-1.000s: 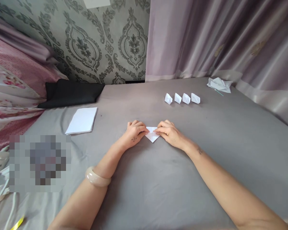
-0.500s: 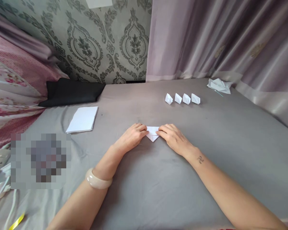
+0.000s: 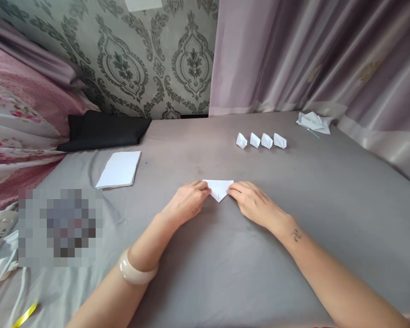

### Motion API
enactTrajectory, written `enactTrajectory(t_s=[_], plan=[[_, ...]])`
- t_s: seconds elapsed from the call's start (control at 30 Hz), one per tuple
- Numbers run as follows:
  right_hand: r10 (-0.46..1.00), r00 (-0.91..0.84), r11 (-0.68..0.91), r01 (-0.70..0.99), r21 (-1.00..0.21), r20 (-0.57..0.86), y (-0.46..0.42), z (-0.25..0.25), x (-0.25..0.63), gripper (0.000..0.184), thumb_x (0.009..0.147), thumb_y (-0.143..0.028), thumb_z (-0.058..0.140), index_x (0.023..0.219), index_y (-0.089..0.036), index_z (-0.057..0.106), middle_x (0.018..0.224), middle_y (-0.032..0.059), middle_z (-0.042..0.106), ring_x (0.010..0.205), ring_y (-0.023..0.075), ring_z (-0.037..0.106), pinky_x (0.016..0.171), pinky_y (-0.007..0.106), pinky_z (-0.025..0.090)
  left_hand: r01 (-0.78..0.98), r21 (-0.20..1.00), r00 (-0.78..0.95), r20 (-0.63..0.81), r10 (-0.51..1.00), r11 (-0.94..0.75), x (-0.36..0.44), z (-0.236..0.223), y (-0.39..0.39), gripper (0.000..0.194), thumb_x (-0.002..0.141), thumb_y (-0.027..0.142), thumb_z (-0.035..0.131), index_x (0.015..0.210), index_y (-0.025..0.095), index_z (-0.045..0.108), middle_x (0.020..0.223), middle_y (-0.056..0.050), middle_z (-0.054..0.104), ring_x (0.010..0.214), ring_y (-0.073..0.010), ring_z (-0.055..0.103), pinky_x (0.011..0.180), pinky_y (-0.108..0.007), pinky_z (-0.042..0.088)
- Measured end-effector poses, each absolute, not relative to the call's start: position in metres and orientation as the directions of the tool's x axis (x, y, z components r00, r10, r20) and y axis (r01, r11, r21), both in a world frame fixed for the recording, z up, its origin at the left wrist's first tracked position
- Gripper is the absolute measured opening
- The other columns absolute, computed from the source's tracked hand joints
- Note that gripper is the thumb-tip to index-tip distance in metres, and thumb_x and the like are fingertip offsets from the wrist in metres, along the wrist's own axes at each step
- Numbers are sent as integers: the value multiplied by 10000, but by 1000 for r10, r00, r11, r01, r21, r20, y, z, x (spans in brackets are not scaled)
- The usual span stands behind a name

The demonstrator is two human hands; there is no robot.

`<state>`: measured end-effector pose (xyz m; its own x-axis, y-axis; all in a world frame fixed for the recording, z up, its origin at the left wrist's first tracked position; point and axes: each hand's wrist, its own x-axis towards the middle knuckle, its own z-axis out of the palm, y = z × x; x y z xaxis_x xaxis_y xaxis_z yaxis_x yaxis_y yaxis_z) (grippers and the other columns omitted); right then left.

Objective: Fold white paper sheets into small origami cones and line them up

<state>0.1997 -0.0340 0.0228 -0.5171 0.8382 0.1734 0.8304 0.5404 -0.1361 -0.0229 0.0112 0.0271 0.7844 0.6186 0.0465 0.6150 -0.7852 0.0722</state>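
A small piece of folded white paper (image 3: 219,187) lies at the middle of the grey cloth, a triangle with its point toward me and its straight edge away. My left hand (image 3: 192,200) pinches its left side between thumb and fingers. On the right side, my right hand (image 3: 251,198) grips the paper the same way, with the fingertips closed on its edge. A short crease or slit shows near the lower point. The fingers cover parts of both side edges.
Several folded white paper pieces (image 3: 261,140) stand in a row beyond my right hand. Crumpled white paper (image 3: 314,122) lies at the far right. Leftward are a stack of white paper (image 3: 119,169), black cloth (image 3: 104,130), a power strip (image 3: 0,228) and a yellow strip (image 3: 25,314).
The paper now shows as a plain, wider triangle, where a horizontal fold edge crossed it before. My hands have moved slightly apart, and the right one sits a little lower on its side.
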Motion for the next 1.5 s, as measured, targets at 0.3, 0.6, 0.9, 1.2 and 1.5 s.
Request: enactTrajectory(t_s=[0.3, 0.6, 0.9, 1.2, 1.5], plan=[[938, -305, 294, 952, 88, 163, -53, 23, 150, 433, 930, -211, 372, 1354, -209, 459, 904, 120, 566, 789, 237, 506, 744, 364, 338, 827, -221, 546, 92, 833, -517, 19, 14, -40, 366, 851, 18, 385, 1169, 43, 564, 1043, -181, 616, 978, -259, 576, 842, -367, 441], [968, -218, 215, 976, 34, 124, -54, 23, 143, 445, 953, -330, 323, 1379, -287, 444, 1005, 122, 523, 879, 251, 455, 718, 352, 329, 828, -122, 552, 14, 833, -547, 14, 27, -34, 243, 825, 40, 430, 967, 75, 624, 954, -155, 621, 900, -255, 588, 793, -365, 439], [971, -192, 197, 980, -19, 139, -54, 26, 157, 391, 938, -264, 370, 1263, -157, 559, 1003, 131, 562, 908, 252, 496, 717, 360, 384, 819, -9, 565, 178, 805, -573, 3, 16, -16, 323, 963, 318, 344, 999, 149, 618, 872, -86, 620, 785, -208, 567, 683, -330, 410], [975, -97, 146, 958, -247, 198, -32, 13, 192, 246, 900, -313, 526, 720, -204, 653, 833, 49, 597, 795, 177, 550, 549, 291, 342, 798, 371, 452, 152, 879, -475, -4, 6, 24, 276, 903, 365, 488, 728, 191, 610, 794, -40, 572, 751, -179, 529, 612, -278, 390], [974, -156, 222, 800, -557, 163, -14, 8, 201, 445, 859, -244, 568, 1293, -294, 481, 1226, 23, 579, 1074, 201, 494, 916, 362, 421, 742, 591, 388, 7, 922, -316, -3, 6, 31, 180, 793, 316, 602, 929, 202, 570, 999, -50, 547, 986, -227, 498, 879, -405, 380]])
